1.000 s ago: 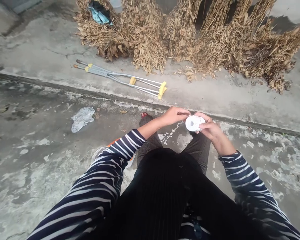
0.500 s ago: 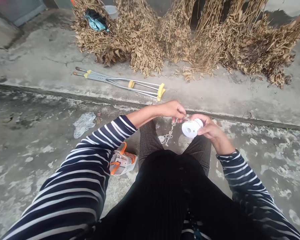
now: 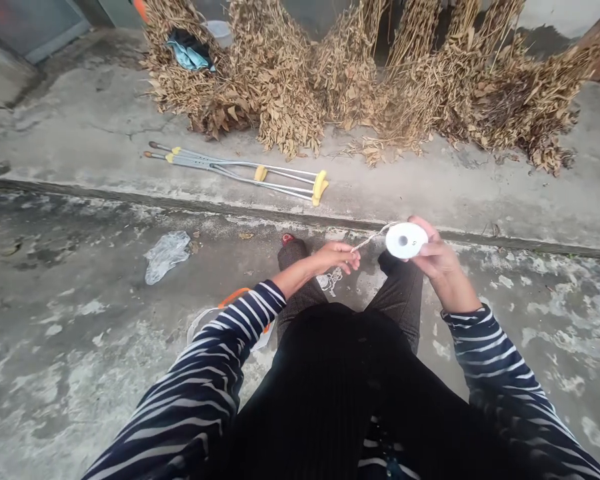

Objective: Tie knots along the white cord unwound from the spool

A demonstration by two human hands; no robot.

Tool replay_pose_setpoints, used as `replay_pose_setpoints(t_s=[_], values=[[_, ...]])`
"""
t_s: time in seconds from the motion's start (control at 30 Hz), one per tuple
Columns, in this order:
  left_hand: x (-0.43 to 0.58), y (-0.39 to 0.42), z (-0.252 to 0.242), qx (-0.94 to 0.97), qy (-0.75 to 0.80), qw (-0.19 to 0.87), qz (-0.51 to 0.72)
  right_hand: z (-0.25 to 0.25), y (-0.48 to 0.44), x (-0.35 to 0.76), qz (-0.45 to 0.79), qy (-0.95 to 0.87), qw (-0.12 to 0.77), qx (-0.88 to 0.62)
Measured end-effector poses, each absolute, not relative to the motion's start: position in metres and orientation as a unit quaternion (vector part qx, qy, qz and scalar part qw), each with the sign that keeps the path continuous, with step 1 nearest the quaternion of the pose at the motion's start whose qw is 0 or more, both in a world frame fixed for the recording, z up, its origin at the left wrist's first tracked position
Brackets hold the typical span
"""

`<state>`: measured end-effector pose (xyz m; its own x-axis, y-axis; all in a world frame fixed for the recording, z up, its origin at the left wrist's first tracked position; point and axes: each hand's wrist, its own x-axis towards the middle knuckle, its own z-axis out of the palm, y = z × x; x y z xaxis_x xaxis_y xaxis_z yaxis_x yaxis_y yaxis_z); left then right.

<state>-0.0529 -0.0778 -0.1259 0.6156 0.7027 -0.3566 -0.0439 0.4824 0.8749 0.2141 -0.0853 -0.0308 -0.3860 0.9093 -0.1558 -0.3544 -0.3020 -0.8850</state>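
Above the knees, spool [image 3: 405, 241]: raised, gripped by right hand [image 3: 437, 257].
Left hand [image 3: 336, 256]: fingers pinch thread [image 3: 373, 237], now drawn apart from spool.
Meaning: more thread paid out.
Floor: crutches [image 3: 240, 169].

The right hand [image 3: 437, 257] is holding a white spool [image 3: 405, 241] up, flat face toward the camera. A thin cord [image 3: 375, 235] is running from the spool down to the left hand [image 3: 336, 257], which is pinching it; more cord is dangling below that hand. Both arms are wearing striped sleeves [image 3: 220, 353]. A pair of crutches [image 3: 240, 171] is lying on the concrete ledge [image 3: 430, 187], near dry leafy bundles [image 3: 360, 73]. A plastic bag [image 3: 166, 253] is lying on the ground.
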Motion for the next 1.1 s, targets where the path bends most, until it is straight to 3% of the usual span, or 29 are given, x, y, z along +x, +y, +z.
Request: replay_pose_setpoints(t_s=[0.2,0.4,0.63,0.87,1.0,1.1], values=[[-0.062,-0.065,-0.159,0.377,0.443,0.765,0.277,-0.022,-0.094,0.189,0.699,-0.416,0.447,-0.374],[-0.06,-0.034,-0.158,0.447,0.445,0.739,0.234,-0.022,-0.102,0.169,0.692,-0.418,0.466,-0.359],[-0.053,-0.012,-0.134,0.624,0.476,0.567,0.252,-0.021,-0.105,0.192,0.691,-0.403,0.492,-0.344],[-0.04,-0.034,-0.155,0.59,0.439,0.652,0.183,-0.016,-0.088,0.211,0.673,-0.388,0.481,-0.406],[-0.031,-0.049,-0.176,0.583,0.465,0.628,0.222,0.001,-0.076,0.216,0.648,-0.413,0.481,-0.423],[-0.025,-0.062,-0.188,0.63,0.47,0.593,0.176,0.031,-0.064,0.22,0.639,-0.414,0.51,-0.4]])
